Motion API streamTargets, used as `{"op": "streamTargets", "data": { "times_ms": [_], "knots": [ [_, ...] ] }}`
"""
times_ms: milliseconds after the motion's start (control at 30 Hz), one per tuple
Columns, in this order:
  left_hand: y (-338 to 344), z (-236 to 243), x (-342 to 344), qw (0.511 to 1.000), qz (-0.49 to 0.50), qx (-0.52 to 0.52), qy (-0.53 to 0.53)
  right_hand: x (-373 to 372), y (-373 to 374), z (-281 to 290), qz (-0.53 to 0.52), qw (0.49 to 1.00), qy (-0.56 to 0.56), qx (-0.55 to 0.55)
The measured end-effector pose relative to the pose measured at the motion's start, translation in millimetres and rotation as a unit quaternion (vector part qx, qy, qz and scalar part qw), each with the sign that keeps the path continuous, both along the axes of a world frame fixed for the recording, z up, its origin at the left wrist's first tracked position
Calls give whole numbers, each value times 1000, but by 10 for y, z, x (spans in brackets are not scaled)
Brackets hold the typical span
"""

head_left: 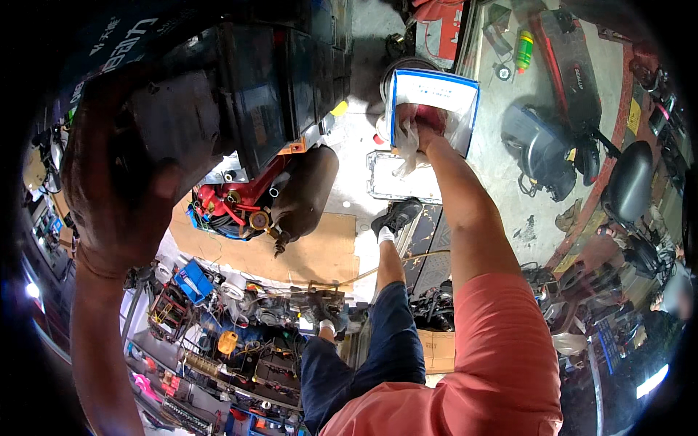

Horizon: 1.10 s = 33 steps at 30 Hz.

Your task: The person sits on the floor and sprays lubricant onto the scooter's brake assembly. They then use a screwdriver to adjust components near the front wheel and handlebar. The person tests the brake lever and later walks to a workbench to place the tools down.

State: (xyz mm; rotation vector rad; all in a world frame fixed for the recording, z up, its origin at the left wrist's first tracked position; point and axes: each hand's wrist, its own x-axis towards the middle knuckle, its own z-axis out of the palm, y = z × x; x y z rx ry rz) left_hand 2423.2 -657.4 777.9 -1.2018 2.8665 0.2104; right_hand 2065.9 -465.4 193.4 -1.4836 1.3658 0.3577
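My left hand (pixel 116 174) is raised at the far left, with thumb and fingers curved around the end of a dark grey block (pixel 178 120). The block is against a stack of black boxes (pixel 254 102); its far end merges into shadow. At upper centre, my right hand (pixel 430 131) reaches into an open white box with blue edges (pixel 435 89). Clear plastic (pixel 408 145) spills over the box's near edge, and something reddish shows inside. The fingers of my right hand are hidden in there.
Below the stack lie a dark gas cylinder (pixel 309 189) and red equipment with hoses (pixel 240 196) on flat cardboard (pixel 327 243). A scooter (pixel 571 80) and a green bottle (pixel 524 51) are at right. Tools and parts crowd the shelves (pixel 240 356) at lower left.
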Motion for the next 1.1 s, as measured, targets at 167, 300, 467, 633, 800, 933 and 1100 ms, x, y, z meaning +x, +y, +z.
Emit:
{"op": "streamTargets", "data": {
  "times_ms": [167, 300, 467, 633, 800, 933, 1100],
  "knots": [
    [-20, -5, 126, 999, -1, -18, -44, 16, -293, 631, 80, 992, 31, 95],
    [52, 87, 123, 994, 70, 35, -80, -8, -403, 619, 72, 995, 44, 62],
    [58, 89, 119, 993, 78, 34, -80, 1, -526, 667, 57, 996, 69, 19],
    [62, 88, 106, 990, 98, 58, -83, 60, -547, 737, 50, 995, 90, -12],
    [65, 72, 97, 992, 94, 55, -69, 99, -505, 784, 49, 992, 109, -38],
    [32, 75, 114, 995, 70, 50, -45, 70, -437, 877, 46, 991, 119, -49],
    [26, 12, 90, 999, 26, 12, -22, -16, -414, 846, -15, 996, 82, -26]
  ]
}}
